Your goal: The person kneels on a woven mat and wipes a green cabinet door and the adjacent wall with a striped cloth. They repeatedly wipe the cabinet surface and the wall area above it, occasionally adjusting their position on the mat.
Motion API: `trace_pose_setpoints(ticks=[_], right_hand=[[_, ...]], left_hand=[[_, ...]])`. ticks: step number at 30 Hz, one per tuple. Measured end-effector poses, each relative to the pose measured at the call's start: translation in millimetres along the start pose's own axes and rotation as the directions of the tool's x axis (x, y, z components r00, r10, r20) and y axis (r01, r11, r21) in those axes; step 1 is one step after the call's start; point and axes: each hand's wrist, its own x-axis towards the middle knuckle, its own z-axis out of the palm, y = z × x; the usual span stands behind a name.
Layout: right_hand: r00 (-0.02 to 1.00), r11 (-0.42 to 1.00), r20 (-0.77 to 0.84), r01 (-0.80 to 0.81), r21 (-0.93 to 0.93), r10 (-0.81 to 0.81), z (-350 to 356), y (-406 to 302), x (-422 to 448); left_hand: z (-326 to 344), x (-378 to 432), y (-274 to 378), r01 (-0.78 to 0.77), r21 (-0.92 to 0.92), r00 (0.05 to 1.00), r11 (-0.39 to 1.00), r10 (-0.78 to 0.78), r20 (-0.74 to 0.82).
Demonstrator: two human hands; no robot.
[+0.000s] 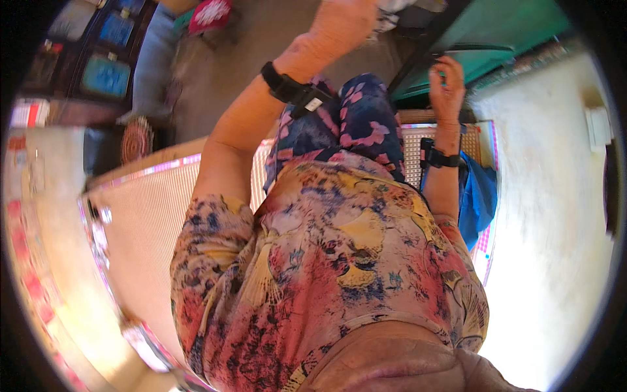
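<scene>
My left hand [348, 19] is at the top edge, blurred and partly cut off. A patterned black-and-white cloth [389, 17] shows just beside it; whether the hand touches it is unclear. To the right, my right hand [447, 81] is raised with bent fingers, close to the dark edge of a green panel [494, 29]. Anything between its fingertips is too small to make out. Both wrists wear black straps, the left one with a small device [311, 100]. Below the hands are my legs in dark floral trousers [365, 112].
I sit on a surface covered by a striped woven mat [147, 206]. Blue cloth [477, 201] lies by my right arm, near a pale wall [543, 196]. A dark cabinet with blue panels [105, 73] stands at upper left. A stool with a red seat [210, 14] is beyond it.
</scene>
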Motion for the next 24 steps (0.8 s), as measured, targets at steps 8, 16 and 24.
trace_pose_setpoints(ticks=[8,16,24], right_hand=[[1.0,0.997,0.018,-0.005,-0.077,0.007,-12.7,-8.4,12.1],[0.996,0.992,-0.085,0.022,-0.123,-0.033,-33.0,-8.8,8.4],[0.97,0.984,-0.24,-0.02,-0.18,-0.024,-7.0,-35.9,-12.3]], left_hand=[[-181.2,-227.5,-15.5,0.844,0.169,0.528,0.508,-0.842,-0.106],[-214.3,-393.3,70.9,0.926,0.326,0.313,0.189,-0.868,-0.386],[-187.0,-408.0,57.1,0.596,0.686,0.455,0.417,-0.879,0.14]])
